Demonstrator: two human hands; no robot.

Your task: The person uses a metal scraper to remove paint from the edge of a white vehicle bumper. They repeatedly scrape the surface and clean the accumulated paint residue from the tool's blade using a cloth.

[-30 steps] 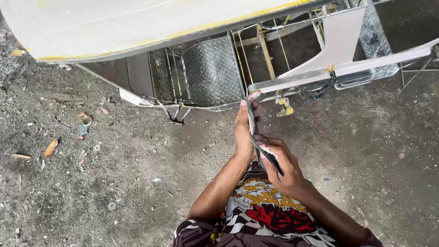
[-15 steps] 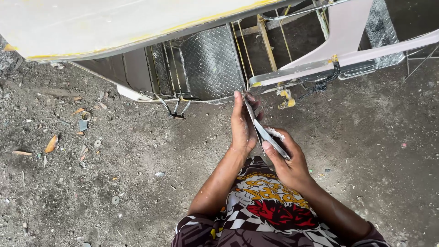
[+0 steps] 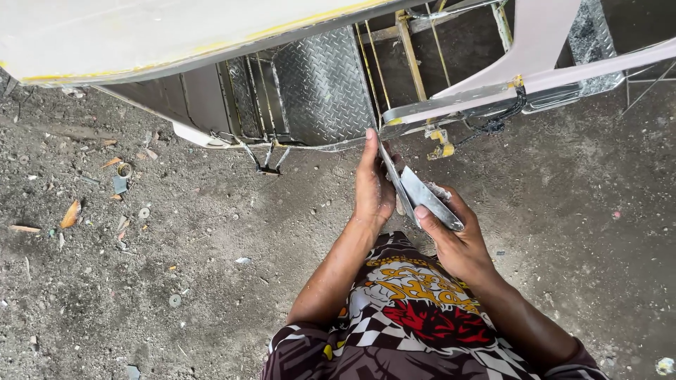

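My left hand (image 3: 372, 184) holds a thin flat metal blade (image 3: 389, 172) upright along its palm, fingers stretched up toward the vehicle's floor edge. My right hand (image 3: 451, 236) grips a second flat metal scraper (image 3: 431, 198), thumb pressed on its face, and the scraper lies against the first blade. Both hands meet in front of my patterned shirt (image 3: 415, 302), just below the checker-plate floor (image 3: 320, 84) of a small vehicle body.
The pale vehicle panel (image 3: 141, 35) with yellow-edged putty fills the top. A metal sill (image 3: 458, 105) with a yellow clip and black wires runs to the right. Dirty concrete ground (image 3: 176, 267) holds washers, leaves and scraps at the left.
Both hands with the two blades have shifted slightly lower and rightward under the sill. The scraper in my right hand now lies flatter against the other blade.
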